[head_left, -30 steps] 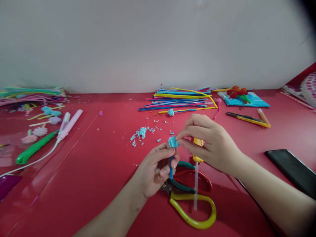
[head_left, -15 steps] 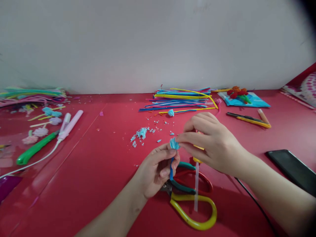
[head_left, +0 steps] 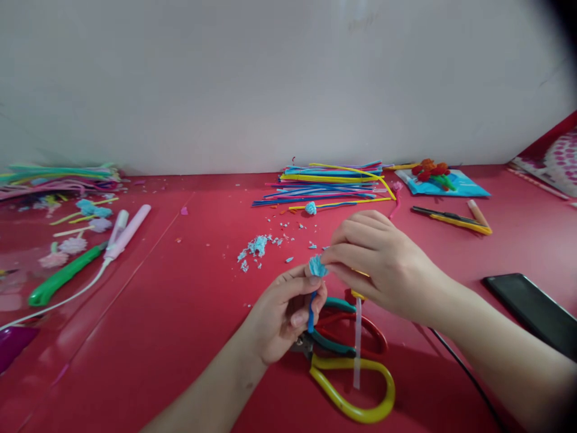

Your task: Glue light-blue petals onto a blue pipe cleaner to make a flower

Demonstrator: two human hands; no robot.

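A: Start from the left. What's over there?

B: Far left, a pile of pastel pipe cleaners (head_left: 58,175), some fuzzy pom flowers (head_left: 72,245), a green-handled tool (head_left: 61,276) and a pink corded wand (head_left: 128,228). All well apart from the hands.

A: And the hands?

B: The left hand (head_left: 282,313) pinches the blue stem (head_left: 311,313) between thumb and fingers, near the middle of the table (head_left: 157,313). The right hand (head_left: 383,267) is narrowed onto the blue fluffy tuft (head_left: 318,265) on top.

A: How would it handle?

B: I'd judge it feather-light, soft and easy to crush or shed; loose blue fluff scraps (head_left: 256,245) lie just beyond. The wiry stem looks the firmer place to grip.

A: Anything in the way?

B: Beneath the hands, yellow-handled scissors (head_left: 356,385), red-and-teal pliers (head_left: 347,331) and a clear stick (head_left: 357,343). Further right, a bundle of coloured sticks (head_left: 329,183), a yellow cutter (head_left: 451,218) and a phone (head_left: 532,310).
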